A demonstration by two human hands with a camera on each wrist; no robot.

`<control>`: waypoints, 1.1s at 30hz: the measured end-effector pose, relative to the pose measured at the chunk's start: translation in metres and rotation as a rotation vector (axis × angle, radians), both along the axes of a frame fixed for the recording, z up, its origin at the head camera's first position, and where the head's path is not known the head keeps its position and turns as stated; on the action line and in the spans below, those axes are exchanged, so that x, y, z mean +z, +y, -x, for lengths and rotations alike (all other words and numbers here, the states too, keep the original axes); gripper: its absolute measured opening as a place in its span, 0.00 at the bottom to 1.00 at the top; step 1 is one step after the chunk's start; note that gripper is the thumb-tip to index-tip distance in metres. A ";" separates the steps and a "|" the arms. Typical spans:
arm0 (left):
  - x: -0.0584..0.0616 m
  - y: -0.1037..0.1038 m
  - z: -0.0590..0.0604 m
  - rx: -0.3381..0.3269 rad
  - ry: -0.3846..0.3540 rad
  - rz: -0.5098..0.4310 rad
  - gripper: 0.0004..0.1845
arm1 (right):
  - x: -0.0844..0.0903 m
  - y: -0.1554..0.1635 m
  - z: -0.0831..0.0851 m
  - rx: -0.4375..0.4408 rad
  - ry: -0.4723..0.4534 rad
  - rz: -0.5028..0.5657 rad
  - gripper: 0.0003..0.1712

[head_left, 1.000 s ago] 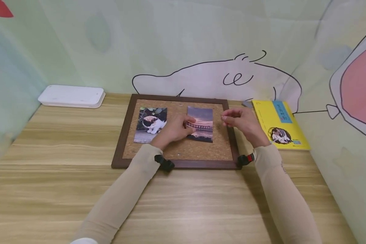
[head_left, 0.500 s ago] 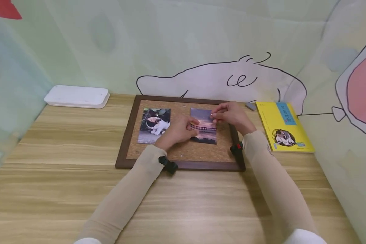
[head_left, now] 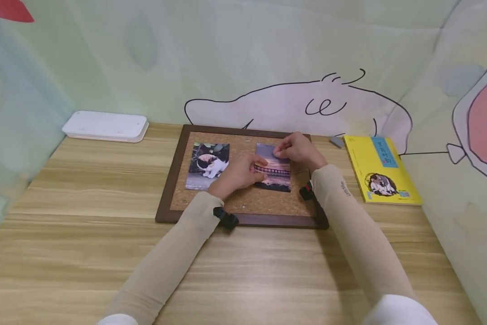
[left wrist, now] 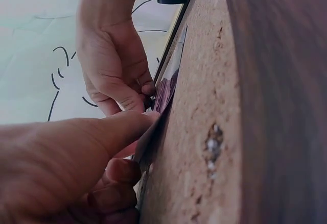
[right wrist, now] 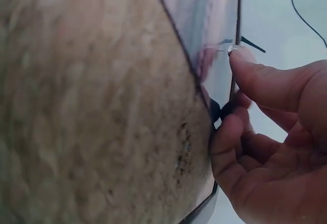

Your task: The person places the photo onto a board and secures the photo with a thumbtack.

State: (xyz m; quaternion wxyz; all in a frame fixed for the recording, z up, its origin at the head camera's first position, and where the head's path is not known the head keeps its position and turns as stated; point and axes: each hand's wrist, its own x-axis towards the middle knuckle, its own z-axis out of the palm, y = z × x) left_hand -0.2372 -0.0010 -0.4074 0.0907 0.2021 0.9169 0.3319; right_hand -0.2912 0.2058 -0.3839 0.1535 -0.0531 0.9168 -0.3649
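Note:
A framed corkboard [head_left: 211, 203] lies on the table. On its right part is a sunset bridge photo [head_left: 281, 183]; a cat photo [head_left: 211, 164] lies on its left part. My left hand [head_left: 239, 171] rests at the bridge photo's left side, thumb [left wrist: 122, 129] and forefinger apart with their tips on it. My right hand [head_left: 298, 149] is over the photo's upper part, pinching a thumbtack [right wrist: 225, 49] at the fingertips. In the right wrist view, its shank points toward the photo. The hand hides the photo's upper right corner.
A yellow book [head_left: 383, 174] lies right of the board, with a small grey block [head_left: 336, 141] beside it. A white case [head_left: 105, 126] stands at the back left. Behind the table is a printed wall cloth [head_left: 243, 54]. Small marks dot the cork.
My right hand has moved left from the board's right edge to over the bridge photo's top, carrying the thumbtack. My left hand stays on the photo. The view has shifted slightly.

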 end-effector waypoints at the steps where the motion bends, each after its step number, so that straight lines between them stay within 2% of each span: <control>1: 0.000 0.000 0.000 -0.001 0.000 0.000 0.20 | -0.001 0.000 0.000 0.002 -0.002 0.000 0.06; 11: 0.001 -0.001 0.001 -0.010 0.011 0.019 0.21 | -0.005 -0.001 0.004 -0.050 -0.003 -0.007 0.06; 25: 0.002 0.002 -0.002 0.014 -0.063 0.018 0.21 | -0.001 -0.002 0.005 -0.080 -0.085 0.002 0.05; 33: 0.000 0.002 0.000 0.001 -0.032 0.016 0.21 | 0.005 -0.006 0.012 -0.109 -0.138 -0.057 0.09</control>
